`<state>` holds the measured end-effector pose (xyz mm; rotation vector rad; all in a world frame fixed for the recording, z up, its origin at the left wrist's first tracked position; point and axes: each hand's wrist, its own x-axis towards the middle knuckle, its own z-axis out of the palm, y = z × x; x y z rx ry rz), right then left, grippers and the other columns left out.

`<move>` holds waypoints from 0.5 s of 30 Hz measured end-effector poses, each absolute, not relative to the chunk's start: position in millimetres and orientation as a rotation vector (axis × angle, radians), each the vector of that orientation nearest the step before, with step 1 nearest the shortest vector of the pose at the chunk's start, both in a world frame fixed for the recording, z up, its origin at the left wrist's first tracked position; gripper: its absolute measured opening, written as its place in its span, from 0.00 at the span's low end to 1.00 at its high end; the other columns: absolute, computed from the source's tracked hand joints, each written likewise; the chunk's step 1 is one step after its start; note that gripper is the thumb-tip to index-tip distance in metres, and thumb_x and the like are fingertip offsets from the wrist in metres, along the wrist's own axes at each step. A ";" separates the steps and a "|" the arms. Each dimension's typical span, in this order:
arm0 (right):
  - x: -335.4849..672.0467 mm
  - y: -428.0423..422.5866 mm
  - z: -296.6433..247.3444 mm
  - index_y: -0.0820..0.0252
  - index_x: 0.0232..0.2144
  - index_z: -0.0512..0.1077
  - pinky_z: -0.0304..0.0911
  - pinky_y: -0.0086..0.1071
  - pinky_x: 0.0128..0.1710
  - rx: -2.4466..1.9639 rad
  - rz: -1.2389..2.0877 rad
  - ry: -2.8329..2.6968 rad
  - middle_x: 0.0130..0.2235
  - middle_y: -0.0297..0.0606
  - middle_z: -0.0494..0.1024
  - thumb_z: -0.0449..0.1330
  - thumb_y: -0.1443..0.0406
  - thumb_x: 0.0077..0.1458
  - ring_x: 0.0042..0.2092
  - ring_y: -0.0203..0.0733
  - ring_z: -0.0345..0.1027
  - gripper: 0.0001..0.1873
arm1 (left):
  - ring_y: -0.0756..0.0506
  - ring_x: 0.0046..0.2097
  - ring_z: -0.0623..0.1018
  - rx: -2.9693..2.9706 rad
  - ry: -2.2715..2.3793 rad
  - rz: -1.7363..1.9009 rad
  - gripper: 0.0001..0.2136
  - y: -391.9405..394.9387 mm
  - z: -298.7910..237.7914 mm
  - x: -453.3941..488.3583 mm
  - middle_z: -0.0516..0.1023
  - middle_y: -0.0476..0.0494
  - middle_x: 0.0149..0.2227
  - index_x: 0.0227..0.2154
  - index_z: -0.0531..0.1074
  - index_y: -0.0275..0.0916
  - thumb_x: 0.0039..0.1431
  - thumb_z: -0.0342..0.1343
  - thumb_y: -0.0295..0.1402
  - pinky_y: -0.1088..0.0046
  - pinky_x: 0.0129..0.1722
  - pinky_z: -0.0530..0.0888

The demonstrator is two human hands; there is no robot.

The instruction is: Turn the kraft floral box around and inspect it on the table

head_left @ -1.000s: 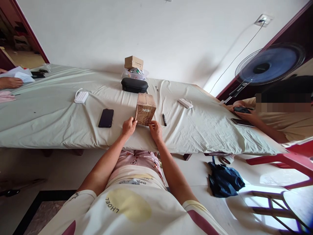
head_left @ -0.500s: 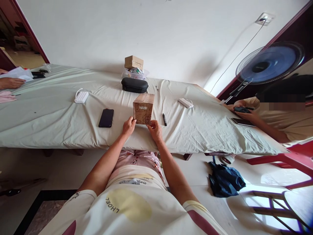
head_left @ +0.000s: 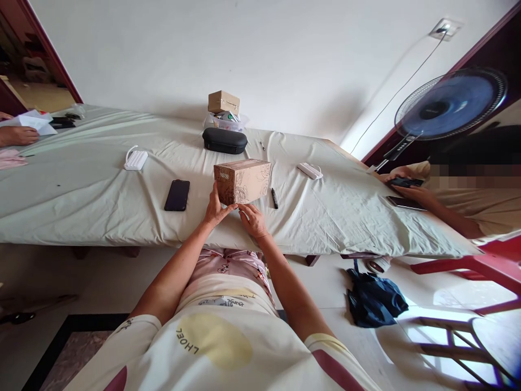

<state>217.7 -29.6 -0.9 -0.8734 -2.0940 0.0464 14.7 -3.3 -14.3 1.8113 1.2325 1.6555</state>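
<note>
A brown cardboard box (head_left: pixel 244 181) with printed line drawings stands on the cloth-covered table (head_left: pixel 81 190) straight ahead of me. My left hand (head_left: pixel 215 209) grips its near left corner, fingers up against the side. My right hand (head_left: pixel 252 219) lies under the box's front lower edge, fingers curled and touching it. A black phone (head_left: pixel 177 195) lies left of the box and a black pen (head_left: pixel 274 198) lies right of it.
Behind the box are a black case (head_left: pixel 224 140), a clear tub with a small cardboard box (head_left: pixel 223 101) on top, and two white devices (head_left: pixel 135 160) (head_left: pixel 309 171). A person at the right holds a phone (head_left: pixel 402 182). Another person's hand (head_left: pixel 16 135) rests far left. A fan (head_left: pixel 448 106) stands right.
The box has been turned on the table so its long side now faces me. My left hand moved up its left corner and my right hand slid left under the front edge.
</note>
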 end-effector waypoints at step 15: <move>216.2 -30.2 3.9 0.52 0.43 0.80 0.70 0.39 0.51 -1.098 0.147 -1.995 0.42 0.41 0.80 0.60 0.54 0.69 0.44 0.46 0.74 0.13 | 0.30 0.73 0.62 1.877 1.282 1.610 0.55 -13.3 -2.7 18.3 0.61 0.28 0.71 0.74 0.48 0.42 0.47 0.74 0.41 0.51 0.71 0.64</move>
